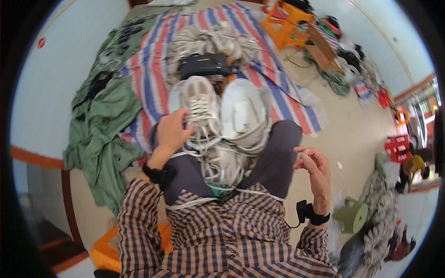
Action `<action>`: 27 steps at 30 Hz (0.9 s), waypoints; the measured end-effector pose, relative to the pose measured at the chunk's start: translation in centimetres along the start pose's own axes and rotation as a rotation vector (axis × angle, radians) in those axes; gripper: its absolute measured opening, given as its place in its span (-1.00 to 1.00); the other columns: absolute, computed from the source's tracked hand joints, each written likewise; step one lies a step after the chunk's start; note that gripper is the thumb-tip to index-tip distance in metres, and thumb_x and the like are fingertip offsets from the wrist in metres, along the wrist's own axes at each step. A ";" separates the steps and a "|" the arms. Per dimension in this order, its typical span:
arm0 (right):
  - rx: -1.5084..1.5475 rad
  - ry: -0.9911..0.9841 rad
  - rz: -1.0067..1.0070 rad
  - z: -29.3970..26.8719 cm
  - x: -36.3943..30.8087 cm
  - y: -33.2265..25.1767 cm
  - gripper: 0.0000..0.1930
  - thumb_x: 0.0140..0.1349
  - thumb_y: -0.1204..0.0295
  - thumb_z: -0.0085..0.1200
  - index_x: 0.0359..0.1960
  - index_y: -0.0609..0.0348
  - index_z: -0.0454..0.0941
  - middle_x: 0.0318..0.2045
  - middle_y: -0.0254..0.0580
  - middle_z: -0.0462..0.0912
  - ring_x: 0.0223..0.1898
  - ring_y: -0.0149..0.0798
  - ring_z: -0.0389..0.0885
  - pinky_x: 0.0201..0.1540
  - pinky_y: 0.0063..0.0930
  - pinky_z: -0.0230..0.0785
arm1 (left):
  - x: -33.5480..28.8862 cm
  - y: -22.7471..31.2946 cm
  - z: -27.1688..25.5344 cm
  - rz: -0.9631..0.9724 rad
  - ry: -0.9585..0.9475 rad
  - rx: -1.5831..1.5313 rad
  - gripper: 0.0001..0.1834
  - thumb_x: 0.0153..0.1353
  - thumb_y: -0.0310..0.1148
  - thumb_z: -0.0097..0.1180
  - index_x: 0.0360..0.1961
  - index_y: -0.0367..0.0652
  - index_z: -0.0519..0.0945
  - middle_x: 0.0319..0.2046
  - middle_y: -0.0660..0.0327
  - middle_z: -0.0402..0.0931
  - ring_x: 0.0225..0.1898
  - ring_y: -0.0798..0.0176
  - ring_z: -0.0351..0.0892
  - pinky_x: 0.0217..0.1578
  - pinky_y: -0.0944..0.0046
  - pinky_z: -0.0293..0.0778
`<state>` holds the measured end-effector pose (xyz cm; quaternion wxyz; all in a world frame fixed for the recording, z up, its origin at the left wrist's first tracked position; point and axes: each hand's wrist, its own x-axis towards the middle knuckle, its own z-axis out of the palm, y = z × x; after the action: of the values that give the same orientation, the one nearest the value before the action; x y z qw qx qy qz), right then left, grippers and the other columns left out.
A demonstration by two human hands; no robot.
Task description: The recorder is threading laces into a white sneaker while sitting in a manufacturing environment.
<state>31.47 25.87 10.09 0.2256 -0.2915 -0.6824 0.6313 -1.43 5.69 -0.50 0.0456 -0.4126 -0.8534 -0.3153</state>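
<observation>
A beige-and-white lace-up sneaker (198, 90) stands toe away from me between my knees. My left hand (172, 132) is at its left side near the laces, slightly blurred; index finger and thumb look apart, and I see nothing held. Right of the sneaker lies a pale shoe-like piece (235, 109) with a broad, light grey surface; its exact kind is unclear. Closer to my body, a second laced sneaker (222, 167) rests between my thighs, with loose white laces (192, 202) across my lap. My right hand (314, 169) hovers beyond my right knee, fingers loosely bent and apart, empty.
Ahead, a black case (204, 65) lies before a heap of beige shoes (218, 39) on a striped sheet (153, 60). Green cloth (106, 111) is bunched at left. An orange stool (285, 28) stands far right; an olive stool (351, 215) lies near right.
</observation>
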 end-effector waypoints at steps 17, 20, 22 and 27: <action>-0.939 -0.427 -0.147 20.4 8.8 5.3 -0.68 0.14 0.17 0.11 -0.24 0.17 0.53 -0.46 0.04 0.62 -0.39 0.03 0.62 -0.32 -0.15 0.44 | -1.1 -0.3 -1.3 0.042 0.084 -0.013 -0.67 -0.09 -0.28 0.21 -0.27 -0.10 0.46 -0.44 0.19 0.52 -0.38 0.09 0.51 -0.28 0.16 0.34; -0.905 -0.360 -0.210 20.8 9.1 8.0 -0.68 0.14 0.15 0.10 -0.37 0.19 0.60 -0.57 0.04 0.62 -0.44 0.07 0.62 -0.34 -0.11 0.44 | -1.0 -0.2 -1.3 0.028 0.057 0.009 -0.68 -0.09 -0.28 0.21 -0.28 -0.10 0.46 -0.43 0.20 0.51 -0.38 0.09 0.51 -0.28 0.16 0.34; -0.687 -0.358 -0.133 20.8 9.5 9.3 -0.71 0.16 0.24 0.09 -0.50 0.24 0.59 -0.59 -0.03 0.62 -0.49 -0.08 0.64 -0.39 -0.24 0.44 | -1.0 0.0 -1.2 0.030 0.051 0.015 -0.68 -0.09 -0.28 0.22 -0.27 -0.11 0.47 -0.43 0.20 0.52 -0.38 0.11 0.52 -0.29 0.16 0.36; -0.087 -0.689 0.275 18.3 8.9 7.7 -0.78 0.18 0.34 0.11 -0.55 0.21 0.52 -0.67 -0.46 0.49 -0.61 -0.60 0.36 -0.51 -0.67 0.23 | -1.3 0.0 -1.2 0.030 0.051 0.047 -0.67 -0.08 -0.26 0.22 -0.26 -0.11 0.49 -0.43 0.21 0.54 -0.39 0.10 0.53 -0.33 0.14 0.39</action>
<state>13.46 18.84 0.08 -0.1169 -0.1603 -0.6989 0.6872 -0.73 4.12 0.01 0.0815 -0.4159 -0.8529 -0.3050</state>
